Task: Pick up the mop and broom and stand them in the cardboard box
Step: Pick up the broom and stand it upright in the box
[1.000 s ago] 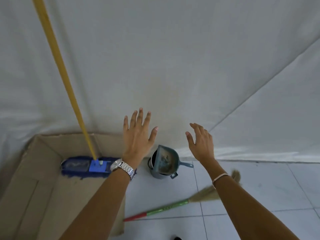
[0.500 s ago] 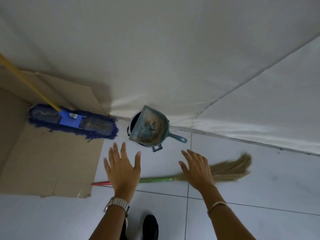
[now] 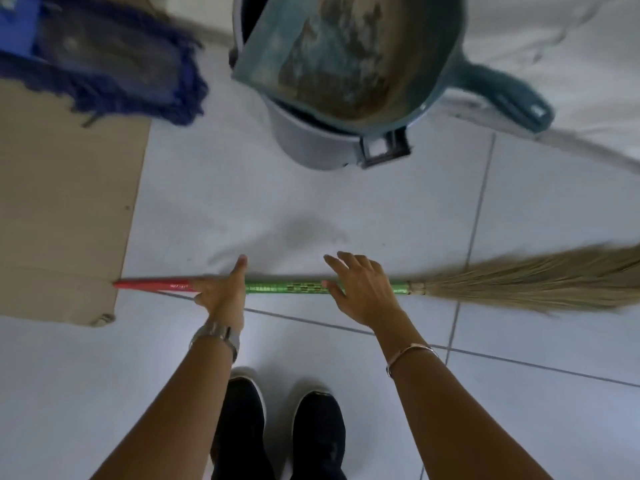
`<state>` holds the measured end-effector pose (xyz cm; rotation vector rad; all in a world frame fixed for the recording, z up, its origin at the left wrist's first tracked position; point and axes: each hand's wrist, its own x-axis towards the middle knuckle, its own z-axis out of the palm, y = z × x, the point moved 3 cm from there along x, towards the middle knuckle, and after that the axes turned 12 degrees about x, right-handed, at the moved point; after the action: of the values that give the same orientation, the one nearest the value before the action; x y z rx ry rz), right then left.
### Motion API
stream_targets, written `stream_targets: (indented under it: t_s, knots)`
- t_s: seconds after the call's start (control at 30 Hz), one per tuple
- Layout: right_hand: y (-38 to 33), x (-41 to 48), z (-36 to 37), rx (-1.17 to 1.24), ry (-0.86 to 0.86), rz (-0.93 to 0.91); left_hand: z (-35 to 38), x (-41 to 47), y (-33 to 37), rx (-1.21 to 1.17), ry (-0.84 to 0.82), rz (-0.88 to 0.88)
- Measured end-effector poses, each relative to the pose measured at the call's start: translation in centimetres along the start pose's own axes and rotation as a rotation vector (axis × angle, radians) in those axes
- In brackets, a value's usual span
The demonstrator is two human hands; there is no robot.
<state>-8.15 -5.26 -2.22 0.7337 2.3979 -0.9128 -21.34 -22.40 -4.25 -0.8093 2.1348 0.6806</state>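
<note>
The broom [image 3: 287, 287] lies flat on the white tiled floor, with a red and green handle and straw bristles [image 3: 526, 285] pointing right. My left hand [image 3: 221, 289] is on the handle where red meets green, fingers curled around it and thumb raised. My right hand [image 3: 363, 292] lies over the green part near the bristles, fingers spread. The blue mop head [image 3: 104, 57] rests at the top left on the cardboard box [image 3: 69, 202], which lies to the left. The mop's handle is out of view.
A teal dustpan [image 3: 346, 57] sits on top of a grey bin [image 3: 311, 140] just beyond the broom. White cloth [image 3: 554, 46] covers the top right. My black shoes [image 3: 277, 427] stand right behind the broom.
I have bent down towards the floor. Both hands dropped from hovering above the broom onto its handle, and the left fingers have curled around it.
</note>
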Motion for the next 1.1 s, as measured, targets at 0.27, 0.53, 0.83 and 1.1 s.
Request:
stream_targets:
  t_s: [0.27, 0.53, 0.83, 1.1]
  knots:
    - [-0.3, 0.7, 4.2, -0.031, -0.112, 0.040, -0.9, 4.7, -2.3, -0.456, -0.317, -0.248]
    - [-2.5, 0.0, -1.3, 0.158, -0.083, 0.078, -4.0, -1.4, 0.4, -0.768, -0.220, -0.050]
    - [-9.4, -5.3, -13.8, 0.378, -0.029, 0.076, -15.1, -14.3, 9.8, -0.815, -0.245, 0.329]
    - [-21.0, -12.8, -27.0, 0.705, 0.179, 0.035, -29.6, -29.3, 21.4, -0.711, -0.303, 0.751]
